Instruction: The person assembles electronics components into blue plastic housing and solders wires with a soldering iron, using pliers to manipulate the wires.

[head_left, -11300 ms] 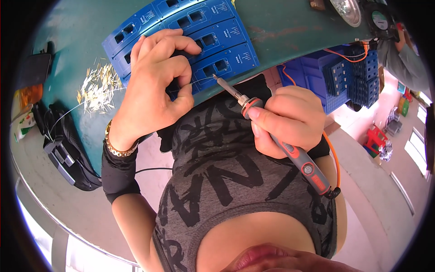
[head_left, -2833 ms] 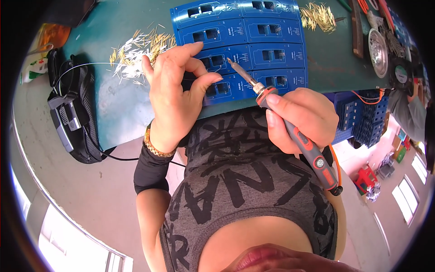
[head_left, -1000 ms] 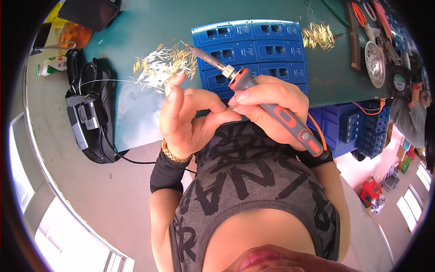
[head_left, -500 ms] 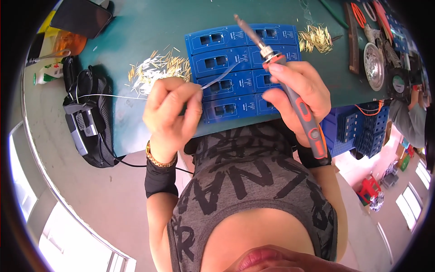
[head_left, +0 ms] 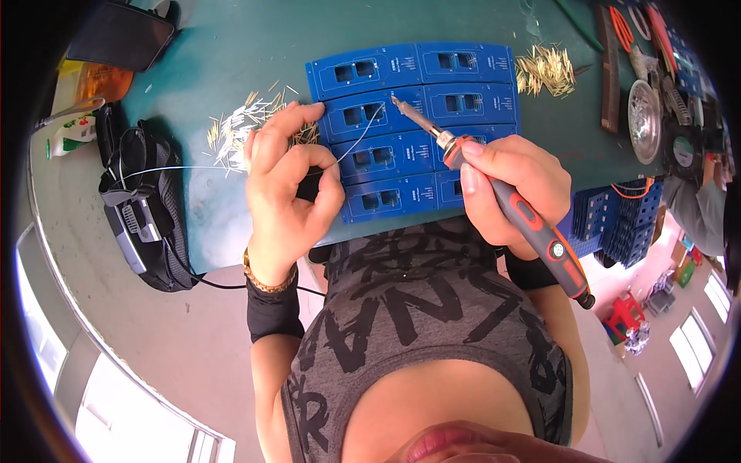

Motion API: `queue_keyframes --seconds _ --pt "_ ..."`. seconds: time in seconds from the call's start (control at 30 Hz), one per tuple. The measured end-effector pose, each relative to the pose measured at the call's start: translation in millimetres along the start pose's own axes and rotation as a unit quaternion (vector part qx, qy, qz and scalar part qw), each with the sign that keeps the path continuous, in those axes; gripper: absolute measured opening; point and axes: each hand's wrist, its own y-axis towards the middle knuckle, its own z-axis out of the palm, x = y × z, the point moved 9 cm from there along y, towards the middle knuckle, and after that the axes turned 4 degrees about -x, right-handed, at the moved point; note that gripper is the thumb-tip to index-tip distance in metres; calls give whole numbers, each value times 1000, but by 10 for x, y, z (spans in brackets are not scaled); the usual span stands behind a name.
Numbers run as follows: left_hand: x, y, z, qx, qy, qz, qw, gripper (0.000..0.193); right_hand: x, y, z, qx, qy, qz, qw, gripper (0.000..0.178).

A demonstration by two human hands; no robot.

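A panel of blue circuit boards [head_left: 401, 139] lies on the green table, each board having a pair of rectangular cutouts. My right hand [head_left: 525, 181] grips a grey and orange soldering iron [head_left: 532, 224], whose tip points down at the board in the second row of the left column. Between thumb and index finger my left hand [head_left: 289, 174] pinches a thin strand of solder wire [head_left: 356, 145]. The wire's free end reaches the same board, close to the iron's tip. Its other fingers rest at the panel's left edge.
Small metal pins lie in a left pile [head_left: 231, 135] and a right pile [head_left: 546, 69]. Wire runs from a black bag-like holder [head_left: 147, 204] at the left edge. A round metal dish [head_left: 644, 122] and tools sit far right, above stacked blue boards [head_left: 617, 220].
The soldering iron has come down and toward the board, its tip now near the wire's end. My left hand has spread its outer fingers onto the panel's edge, still pinching the wire.
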Motion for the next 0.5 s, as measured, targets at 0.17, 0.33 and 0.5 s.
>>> queue_keyframes --seconds 0.17,0.33,0.5 --pt "-6 -12 -23 21 -2 4 1000 11 11 -18 41 12 5 -14 1000 22" --pt "-21 -8 12 41 11 11 999 11 -1 -4 82 8 -4 -34 999 24" --pt "-49 12 19 43 20 8 999 12 57 -13 91 0 -20 -56 998 28"
